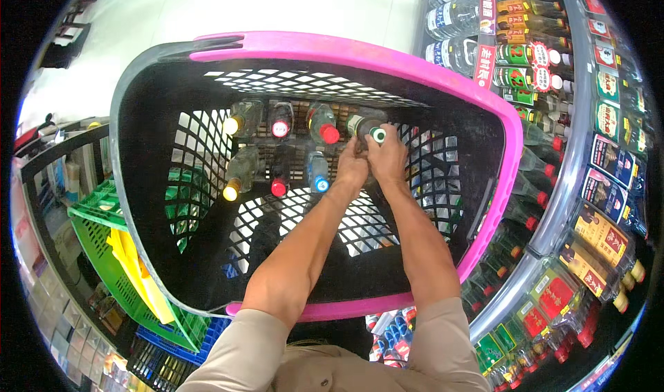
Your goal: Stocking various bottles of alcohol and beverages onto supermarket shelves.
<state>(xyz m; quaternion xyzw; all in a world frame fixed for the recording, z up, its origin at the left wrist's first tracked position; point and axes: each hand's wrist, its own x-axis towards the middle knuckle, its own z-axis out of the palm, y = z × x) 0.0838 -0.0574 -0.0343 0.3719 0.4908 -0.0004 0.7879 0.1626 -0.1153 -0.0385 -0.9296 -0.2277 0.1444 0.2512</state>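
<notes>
Both my hands reach deep into a black plastic mesh shopping cart basket [321,259] with a pink and grey rim. My left hand [355,162] grips the side of a labelled bottle [362,122] with a green-and-white cap. Around its neck, just under the cap, are the fingers of my right hand [389,156]. The bottle stands tilted toward me near the basket floor; my fingers hide its lower part. To the left stand a clear red-capped bottle [322,122], a small blue-capped bottle [317,169], dark bottles [280,169] with red and white caps, and yellow-capped clear bottles [243,163].
Along the right run store shelves [544,205] packed with bottles, close to the pink rim. At the left are a green plastic crate [96,231] with a yellow sheet [137,272] and a blue crate [179,345] below. Pale floor [311,5] lies beyond the cart.
</notes>
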